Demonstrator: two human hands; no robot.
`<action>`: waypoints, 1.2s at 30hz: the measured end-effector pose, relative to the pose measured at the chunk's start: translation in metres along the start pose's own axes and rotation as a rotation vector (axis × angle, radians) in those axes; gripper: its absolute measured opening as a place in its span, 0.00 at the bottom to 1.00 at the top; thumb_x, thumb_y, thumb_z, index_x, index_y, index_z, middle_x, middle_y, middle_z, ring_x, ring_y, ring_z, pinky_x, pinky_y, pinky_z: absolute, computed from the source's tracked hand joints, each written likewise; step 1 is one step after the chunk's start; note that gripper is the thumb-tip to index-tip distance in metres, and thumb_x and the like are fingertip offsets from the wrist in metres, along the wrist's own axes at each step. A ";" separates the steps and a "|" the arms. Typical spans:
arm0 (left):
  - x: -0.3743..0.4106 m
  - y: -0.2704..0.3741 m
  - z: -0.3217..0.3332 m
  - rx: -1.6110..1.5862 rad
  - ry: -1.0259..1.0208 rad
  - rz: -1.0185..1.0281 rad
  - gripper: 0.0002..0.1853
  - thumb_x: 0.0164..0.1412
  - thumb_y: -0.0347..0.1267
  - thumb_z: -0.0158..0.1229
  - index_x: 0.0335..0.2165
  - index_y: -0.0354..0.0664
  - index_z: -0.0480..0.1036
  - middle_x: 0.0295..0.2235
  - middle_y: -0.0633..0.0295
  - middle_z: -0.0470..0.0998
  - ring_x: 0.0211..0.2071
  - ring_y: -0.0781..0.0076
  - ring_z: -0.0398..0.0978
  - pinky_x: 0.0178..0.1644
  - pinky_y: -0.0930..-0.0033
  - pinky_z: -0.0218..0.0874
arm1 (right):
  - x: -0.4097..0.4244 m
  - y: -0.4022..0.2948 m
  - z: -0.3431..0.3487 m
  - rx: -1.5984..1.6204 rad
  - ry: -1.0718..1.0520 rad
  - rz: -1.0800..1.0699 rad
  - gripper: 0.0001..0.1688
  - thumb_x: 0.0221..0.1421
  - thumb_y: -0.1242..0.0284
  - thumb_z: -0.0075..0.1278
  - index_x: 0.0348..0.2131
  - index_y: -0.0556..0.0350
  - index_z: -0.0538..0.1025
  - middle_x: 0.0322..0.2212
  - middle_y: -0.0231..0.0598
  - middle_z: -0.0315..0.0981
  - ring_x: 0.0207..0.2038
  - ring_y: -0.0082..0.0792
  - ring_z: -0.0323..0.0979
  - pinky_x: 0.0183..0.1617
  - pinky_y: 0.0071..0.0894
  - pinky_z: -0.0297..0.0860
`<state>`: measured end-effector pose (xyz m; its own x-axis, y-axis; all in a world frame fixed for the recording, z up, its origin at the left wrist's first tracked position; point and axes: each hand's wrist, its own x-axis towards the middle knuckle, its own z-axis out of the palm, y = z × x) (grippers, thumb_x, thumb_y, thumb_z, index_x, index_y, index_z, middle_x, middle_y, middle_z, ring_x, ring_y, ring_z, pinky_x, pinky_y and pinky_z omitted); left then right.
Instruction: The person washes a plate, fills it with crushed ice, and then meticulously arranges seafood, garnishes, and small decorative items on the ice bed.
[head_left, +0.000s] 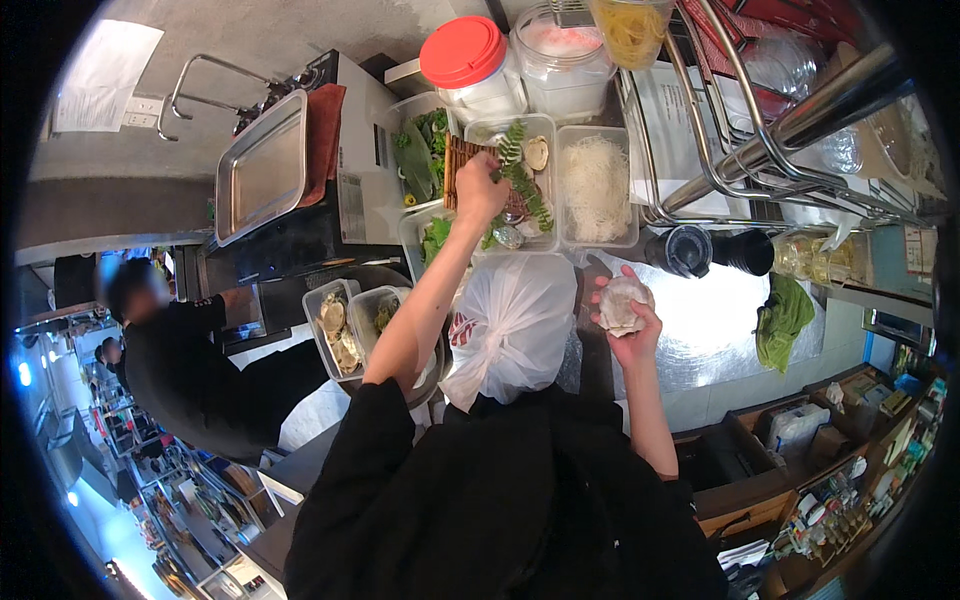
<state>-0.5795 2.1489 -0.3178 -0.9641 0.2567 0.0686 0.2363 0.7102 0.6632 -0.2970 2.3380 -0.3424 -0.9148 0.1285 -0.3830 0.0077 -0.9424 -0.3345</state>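
Observation:
My left hand (481, 187) reaches into a clear plastic container (556, 202) and touches a green fern-like sprig (531, 191); whether its fingers are closed on the stem is hard to tell. Beneath that hand lies a brown bamboo mat (454, 174). A pale shell (536, 153) rests in the same container. My right hand (634, 330) holds a whitish, round shell (624, 306) above the right side of the counter. Between my forearms stands a knotted white plastic bag (510, 322). White shredded strands (597, 189) fill the container to the right.
Containers of green leaves (437, 142) and shells (341, 337) stand on the left. Behind are a red-lidded jar (463, 56) and a clear jar (562, 67). At right are a wire rack (705, 161), black cup (681, 252) and green cloth (784, 322). A co-worker (202, 367) stands at left.

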 end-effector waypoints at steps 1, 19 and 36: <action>-0.007 0.003 0.003 -0.019 -0.020 0.002 0.16 0.42 0.23 0.65 0.34 0.32 0.74 0.31 0.43 0.79 0.35 0.44 0.78 0.41 0.53 0.69 | -0.001 -0.004 -0.001 -0.046 0.015 -0.028 0.39 0.49 0.68 0.50 0.60 0.51 0.60 0.48 0.57 0.69 0.45 0.49 0.72 0.39 0.47 0.72; -0.068 0.085 -0.023 -0.123 -0.147 0.083 0.15 0.42 0.26 0.64 0.33 0.33 0.74 0.24 0.46 0.77 0.26 0.51 0.76 0.32 0.55 0.68 | -0.048 -0.030 0.010 -0.218 0.004 -0.086 0.41 0.45 0.69 0.54 0.59 0.55 0.61 0.48 0.55 0.68 0.42 0.46 0.72 0.36 0.40 0.74; -0.067 0.036 -0.044 0.074 -0.370 0.214 0.11 0.54 0.31 0.60 0.35 0.35 0.77 0.32 0.49 0.81 0.36 0.47 0.79 0.43 0.53 0.69 | -0.021 -0.027 -0.033 -0.972 -0.014 0.165 0.39 0.38 0.77 0.54 0.55 0.53 0.72 0.48 0.38 0.68 0.53 0.36 0.66 0.57 0.29 0.62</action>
<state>-0.5116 2.1288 -0.2659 -0.7869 0.6116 -0.0823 0.4471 0.6569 0.6071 -0.2653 2.3706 -0.3536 -0.8770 0.0086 -0.4805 0.4587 -0.2833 -0.8422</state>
